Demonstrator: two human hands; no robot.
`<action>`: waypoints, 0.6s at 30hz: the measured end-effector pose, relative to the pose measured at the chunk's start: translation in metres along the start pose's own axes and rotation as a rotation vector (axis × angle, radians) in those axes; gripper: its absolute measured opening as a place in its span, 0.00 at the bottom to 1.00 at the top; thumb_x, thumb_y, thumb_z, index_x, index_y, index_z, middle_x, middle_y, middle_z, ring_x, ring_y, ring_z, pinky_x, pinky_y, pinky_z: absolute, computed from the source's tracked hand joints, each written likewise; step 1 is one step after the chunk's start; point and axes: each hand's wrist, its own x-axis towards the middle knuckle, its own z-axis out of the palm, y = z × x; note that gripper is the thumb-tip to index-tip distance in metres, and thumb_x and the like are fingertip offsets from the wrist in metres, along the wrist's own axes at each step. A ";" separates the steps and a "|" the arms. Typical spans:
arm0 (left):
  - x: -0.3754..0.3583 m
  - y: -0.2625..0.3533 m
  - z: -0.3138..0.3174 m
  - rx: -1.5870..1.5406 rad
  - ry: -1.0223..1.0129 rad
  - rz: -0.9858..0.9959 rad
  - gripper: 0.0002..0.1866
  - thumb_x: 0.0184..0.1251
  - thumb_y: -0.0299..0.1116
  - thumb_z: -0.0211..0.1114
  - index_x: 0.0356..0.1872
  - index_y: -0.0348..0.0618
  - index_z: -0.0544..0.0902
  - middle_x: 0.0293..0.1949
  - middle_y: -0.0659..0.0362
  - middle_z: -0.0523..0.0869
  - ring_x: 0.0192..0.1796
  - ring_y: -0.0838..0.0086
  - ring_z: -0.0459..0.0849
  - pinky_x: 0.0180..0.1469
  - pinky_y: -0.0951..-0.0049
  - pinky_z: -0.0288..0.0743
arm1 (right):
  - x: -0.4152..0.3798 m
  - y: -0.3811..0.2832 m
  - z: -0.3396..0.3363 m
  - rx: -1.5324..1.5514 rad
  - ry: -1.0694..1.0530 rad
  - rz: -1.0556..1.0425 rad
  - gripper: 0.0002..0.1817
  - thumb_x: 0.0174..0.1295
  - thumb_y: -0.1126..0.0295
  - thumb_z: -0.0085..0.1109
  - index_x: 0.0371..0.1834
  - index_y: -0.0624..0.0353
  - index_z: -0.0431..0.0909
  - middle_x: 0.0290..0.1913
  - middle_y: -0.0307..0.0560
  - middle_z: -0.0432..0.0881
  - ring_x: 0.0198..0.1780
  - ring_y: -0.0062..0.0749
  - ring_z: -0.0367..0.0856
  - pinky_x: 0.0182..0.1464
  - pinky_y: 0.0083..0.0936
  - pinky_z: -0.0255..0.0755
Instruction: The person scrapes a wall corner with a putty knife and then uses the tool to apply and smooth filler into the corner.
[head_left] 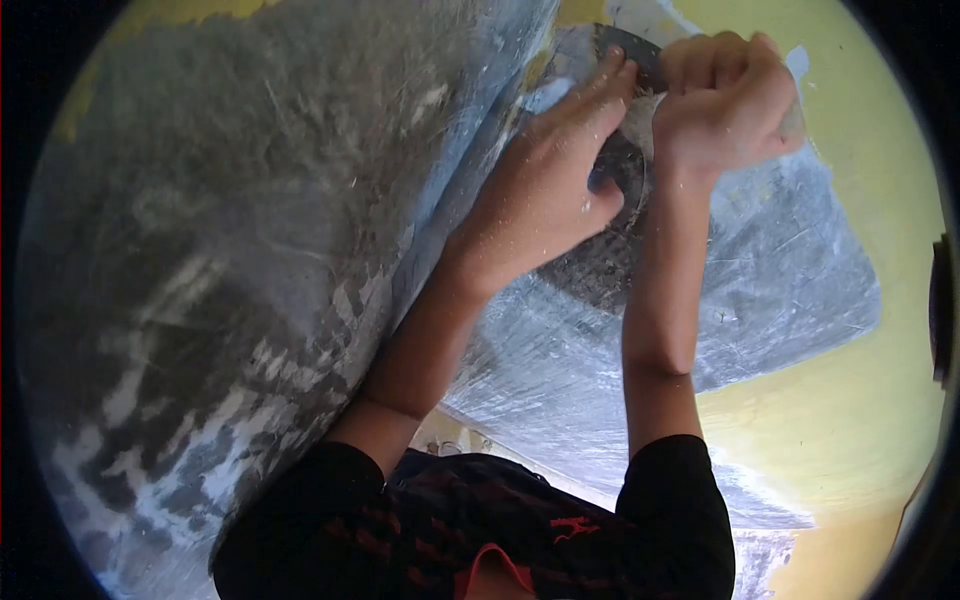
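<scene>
Both hands on the dark sheet at the wall's upper edge.
My left hand (545,185) presses flat, fingers spread, on the dark sheet (610,255); my right hand (725,100) is fisted, gripping its top edge against the grey wall (230,250).

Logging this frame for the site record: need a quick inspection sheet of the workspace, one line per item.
Surface: grey plaster coat over a yellow wall, streaked and patchy, edges ragged.
Job's things: dark flat tool pressed on the plaster, partly hidden by both hands.
Clutter: nothing seen.
Grips: left hand lies fingers-flat on the tool; right hand is fisted at its top edge.
Cables: nothing seen.
Surroundings: black sleeves at the bottom; plaster specks on forearms.
</scene>
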 end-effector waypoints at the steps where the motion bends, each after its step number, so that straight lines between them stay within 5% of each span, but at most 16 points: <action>1: 0.002 0.000 0.003 0.009 0.018 0.018 0.48 0.55 0.20 0.75 0.83 0.36 0.68 0.83 0.40 0.68 0.83 0.49 0.69 0.80 0.57 0.71 | 0.001 0.005 0.002 0.001 -0.006 -0.010 0.24 0.73 0.75 0.47 0.15 0.53 0.55 0.14 0.39 0.60 0.14 0.23 0.57 0.17 0.28 0.53; 3: -0.003 0.001 0.004 0.018 0.034 0.011 0.48 0.55 0.21 0.75 0.82 0.36 0.69 0.83 0.40 0.69 0.83 0.49 0.70 0.80 0.57 0.71 | -0.015 0.014 0.011 -0.228 -0.113 -0.302 0.24 0.74 0.74 0.48 0.15 0.54 0.56 0.14 0.39 0.60 0.14 0.23 0.56 0.16 0.29 0.52; 7: 0.001 0.006 0.001 0.026 0.025 0.043 0.44 0.56 0.19 0.72 0.79 0.30 0.70 0.82 0.36 0.67 0.81 0.45 0.71 0.78 0.55 0.74 | 0.001 -0.003 0.005 -0.101 -0.068 -0.098 0.23 0.74 0.74 0.48 0.15 0.57 0.59 0.15 0.38 0.61 0.15 0.22 0.57 0.16 0.29 0.52; 8: 0.003 0.007 0.002 -0.001 0.012 0.048 0.44 0.56 0.19 0.72 0.79 0.30 0.70 0.82 0.36 0.68 0.81 0.45 0.71 0.79 0.55 0.73 | -0.004 0.003 0.008 -0.151 -0.064 -0.245 0.23 0.73 0.74 0.48 0.15 0.56 0.58 0.15 0.38 0.61 0.15 0.22 0.57 0.16 0.29 0.52; 18: 0.001 0.006 0.001 0.077 0.063 0.078 0.42 0.56 0.19 0.72 0.77 0.27 0.71 0.80 0.33 0.70 0.78 0.42 0.74 0.76 0.55 0.76 | -0.001 0.005 0.011 -0.216 -0.032 -0.141 0.22 0.74 0.74 0.49 0.17 0.57 0.61 0.16 0.39 0.62 0.16 0.22 0.57 0.18 0.28 0.53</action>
